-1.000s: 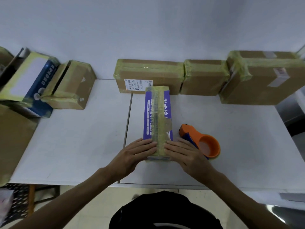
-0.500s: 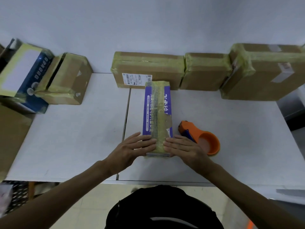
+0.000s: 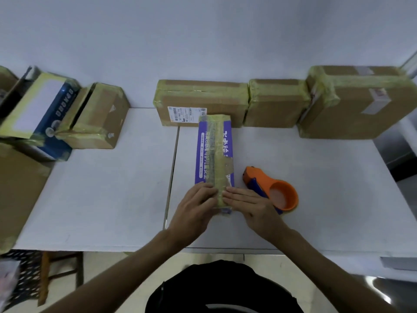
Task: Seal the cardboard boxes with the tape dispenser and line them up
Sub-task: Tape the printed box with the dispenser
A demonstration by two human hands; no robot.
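Note:
A long purple box [image 3: 214,152] with a strip of yellowish tape down its top lies lengthwise in the middle of the white table [image 3: 101,195]. My left hand [image 3: 195,207] and my right hand [image 3: 250,204] lie flat on its near end, straight fingers pressing the tape from either side. The orange tape dispenser [image 3: 274,190] rests on the table just right of the box, partly behind my right hand.
Three taped cardboard boxes stand in a row against the back wall: one with a label [image 3: 200,102], a smaller one [image 3: 276,102], a large one [image 3: 358,102]. At the left are a brown box [image 3: 99,118] and a blue-and-white box [image 3: 38,114].
Both hands have stayed on the near end of the purple box, fingers shifting slightly over the tape. The view has moved a little; the box and dispenser have not moved.

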